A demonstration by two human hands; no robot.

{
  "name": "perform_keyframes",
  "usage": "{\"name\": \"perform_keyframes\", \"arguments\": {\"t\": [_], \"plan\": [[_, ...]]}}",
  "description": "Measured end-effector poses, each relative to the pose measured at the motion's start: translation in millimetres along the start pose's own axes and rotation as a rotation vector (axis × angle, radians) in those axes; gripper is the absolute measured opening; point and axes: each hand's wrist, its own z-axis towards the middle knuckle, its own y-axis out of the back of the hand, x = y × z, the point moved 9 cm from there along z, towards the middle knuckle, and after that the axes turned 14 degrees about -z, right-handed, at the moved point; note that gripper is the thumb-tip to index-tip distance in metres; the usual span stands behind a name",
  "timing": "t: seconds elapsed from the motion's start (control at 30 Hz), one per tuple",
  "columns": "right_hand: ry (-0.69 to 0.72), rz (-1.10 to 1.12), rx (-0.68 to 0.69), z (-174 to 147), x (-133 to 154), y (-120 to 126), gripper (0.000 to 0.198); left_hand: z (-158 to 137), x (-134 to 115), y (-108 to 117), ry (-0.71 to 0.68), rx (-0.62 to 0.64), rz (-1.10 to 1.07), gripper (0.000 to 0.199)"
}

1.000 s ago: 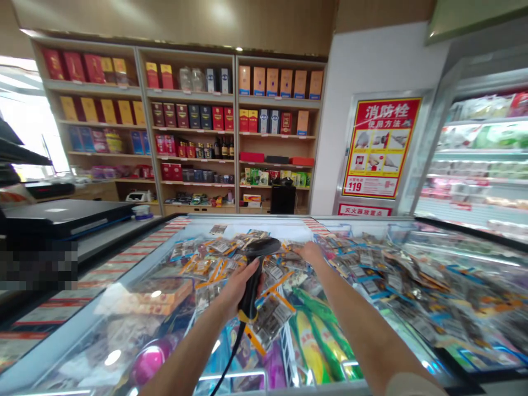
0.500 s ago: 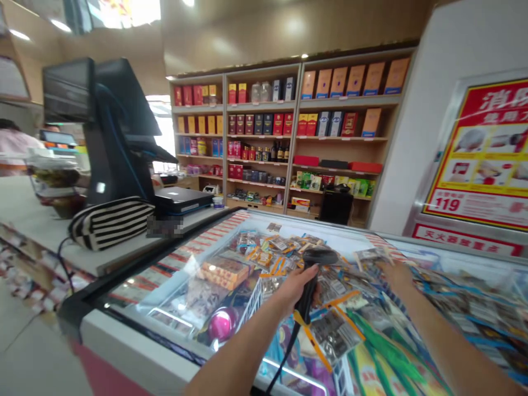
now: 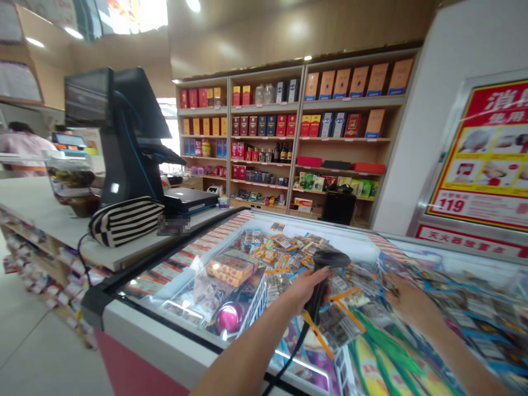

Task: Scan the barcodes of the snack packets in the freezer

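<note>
My left hand (image 3: 309,291) is wrapped round the handle of a black barcode scanner (image 3: 317,300), its head pointing right and its cable running down toward me. Below the scanner lies a clear snack packet with orange edges (image 3: 340,324). My right hand (image 3: 406,300) is low over the freezer, at the left edge of a heap of blue-edged packets (image 3: 474,308). Its fingers point down among packets and are blurred, so whether they grip one is unclear. More small orange-edged packets (image 3: 284,242) are piled on the glass beyond the scanner.
The glass-topped chest freezer (image 3: 165,330) holds boxed goods and corn-printed bags (image 3: 375,363). On the left counter stand a till screen (image 3: 136,110), a striped pouch (image 3: 127,220) and jars (image 3: 74,181). Shelves of boxes (image 3: 264,126) line the back; a person (image 3: 27,146) is far left.
My right hand has moved down from near the scanner head, where a packet was at its fingers, to the right heap. The left hand still holds the scanner. The view has turned slightly left.
</note>
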Motion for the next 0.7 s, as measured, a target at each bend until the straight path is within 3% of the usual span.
{"name": "perform_keyframes", "arguments": {"t": [0.1,0.17,0.23,0.33,0.47,0.7], "plan": [[0.035,0.008,0.066,0,8,4,0.035,-3,4,-3,0.033,0.012,0.019,0.036],[-0.144,0.119,0.003,-5,-12,16,0.034,-6,4,-4,0.047,0.003,0.045,0.036],[-0.366,0.364,-0.054,-15,-37,21,0.037,-7,1,-3,0.031,-0.01,0.061,0.035],[-0.496,0.837,-0.016,-23,-44,6,0.048,-8,2,-7,0.064,0.022,0.089,0.037],[-0.507,1.145,0.038,-21,-30,-9,0.055,-11,4,-10,0.086,-0.006,0.106,0.033],[-0.522,1.177,0.109,-22,-22,-14,0.055,-13,6,-18,0.062,0.024,0.166,0.032]]}}
